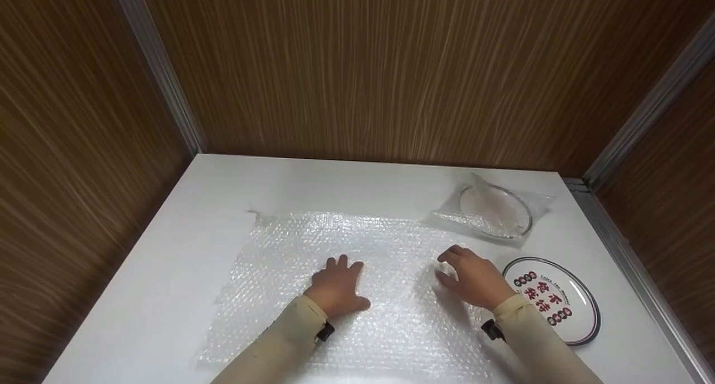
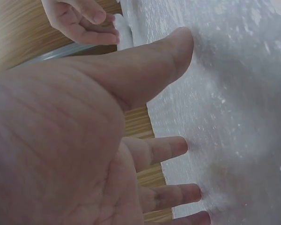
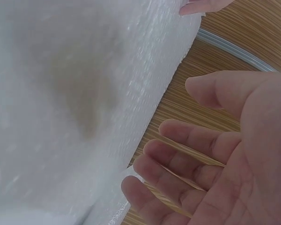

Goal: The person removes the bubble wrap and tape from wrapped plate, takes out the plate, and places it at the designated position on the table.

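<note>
A sheet of bubble wrap (image 1: 391, 328) lies spread flat on the white table. My left hand (image 1: 337, 289) rests on it near the middle, fingers spread; in the left wrist view the thumb and fingertips (image 2: 180, 146) touch the sheet. Over the sheet's right part hovers my right hand (image 1: 475, 278), its fingers loosely bent and nothing between them. The right wrist view shows that hand (image 3: 215, 164) apart from the bubble wrap (image 3: 145, 84). Just right of the right hand lies an oval plate (image 1: 578, 311) with red characters and a dark rim, partly covered by the right forearm.
At the back right, a second oval plate-like thing (image 1: 494, 208) lies wrapped in bubble wrap, close to the sheet's far right corner. The white table (image 1: 234, 177) is bounded by wood-grain panels (image 1: 363, 82) behind and at both sides, with metal rails at the corners.
</note>
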`<state>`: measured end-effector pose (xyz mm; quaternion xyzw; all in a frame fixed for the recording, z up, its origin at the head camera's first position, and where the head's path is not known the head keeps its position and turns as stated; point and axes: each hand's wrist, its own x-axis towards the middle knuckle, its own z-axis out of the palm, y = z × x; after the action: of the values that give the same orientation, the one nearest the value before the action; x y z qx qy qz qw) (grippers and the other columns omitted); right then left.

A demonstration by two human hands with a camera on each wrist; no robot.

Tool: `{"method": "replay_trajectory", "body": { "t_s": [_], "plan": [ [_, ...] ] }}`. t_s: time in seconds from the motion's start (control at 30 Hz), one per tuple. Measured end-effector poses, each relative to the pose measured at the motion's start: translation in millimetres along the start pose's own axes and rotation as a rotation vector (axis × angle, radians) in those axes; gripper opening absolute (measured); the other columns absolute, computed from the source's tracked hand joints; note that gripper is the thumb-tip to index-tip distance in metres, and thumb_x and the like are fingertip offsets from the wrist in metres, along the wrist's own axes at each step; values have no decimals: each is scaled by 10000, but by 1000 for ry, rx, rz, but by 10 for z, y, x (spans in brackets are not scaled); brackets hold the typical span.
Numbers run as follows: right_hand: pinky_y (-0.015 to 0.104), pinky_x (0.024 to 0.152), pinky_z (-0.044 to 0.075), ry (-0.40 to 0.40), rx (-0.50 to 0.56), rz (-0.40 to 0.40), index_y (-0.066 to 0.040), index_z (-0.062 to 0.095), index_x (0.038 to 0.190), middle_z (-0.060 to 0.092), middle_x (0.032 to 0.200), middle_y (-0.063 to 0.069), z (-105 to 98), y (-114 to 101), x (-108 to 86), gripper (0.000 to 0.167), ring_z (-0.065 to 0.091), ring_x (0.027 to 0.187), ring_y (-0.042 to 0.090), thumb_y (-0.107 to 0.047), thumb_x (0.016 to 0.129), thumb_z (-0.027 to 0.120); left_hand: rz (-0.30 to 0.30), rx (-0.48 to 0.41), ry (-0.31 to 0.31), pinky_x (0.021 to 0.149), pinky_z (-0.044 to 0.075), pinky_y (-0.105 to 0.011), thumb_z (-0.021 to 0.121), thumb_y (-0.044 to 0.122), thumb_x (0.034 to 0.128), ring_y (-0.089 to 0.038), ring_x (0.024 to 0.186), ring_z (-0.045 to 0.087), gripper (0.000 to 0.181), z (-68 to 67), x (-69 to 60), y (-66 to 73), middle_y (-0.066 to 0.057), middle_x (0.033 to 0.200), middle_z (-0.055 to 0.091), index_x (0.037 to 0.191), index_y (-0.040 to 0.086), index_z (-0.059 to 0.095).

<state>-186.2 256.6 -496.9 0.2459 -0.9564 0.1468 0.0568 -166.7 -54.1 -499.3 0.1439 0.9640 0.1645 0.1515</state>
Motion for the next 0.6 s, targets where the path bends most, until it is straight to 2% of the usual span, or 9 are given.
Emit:
{"method": "replay_trajectory", "body": {
  "t_s": [0.1,0.33,0.6],
  "plan": [
    [518,758,591,17,-6,-4,-39,713,1156,686,1168,117,92,130,-25,292,696,995,337,-248,954,732,7,7,27,835,532,-558,787,444,799,-382,1193,493,806,92,78,-50,-214,1391,498,1472,90,519],
    [510,773,591,20,-9,-8,-40,711,1153,687,1160,114,99,162,13,291,700,983,337,-247,949,733,5,-13,56,860,526,-565,812,426,796,-407,1170,503,806,34,68,-231,-243,1364,510,1456,60,529],
    [539,761,590,12,15,25,-19,717,1134,697,1130,131,82,182,29,276,704,950,364,-221,946,731,11,-22,87,836,533,-556,829,401,799,-404,1130,518,793,-58,25,-386,-239,1300,532,1441,39,537]
  ]
}}
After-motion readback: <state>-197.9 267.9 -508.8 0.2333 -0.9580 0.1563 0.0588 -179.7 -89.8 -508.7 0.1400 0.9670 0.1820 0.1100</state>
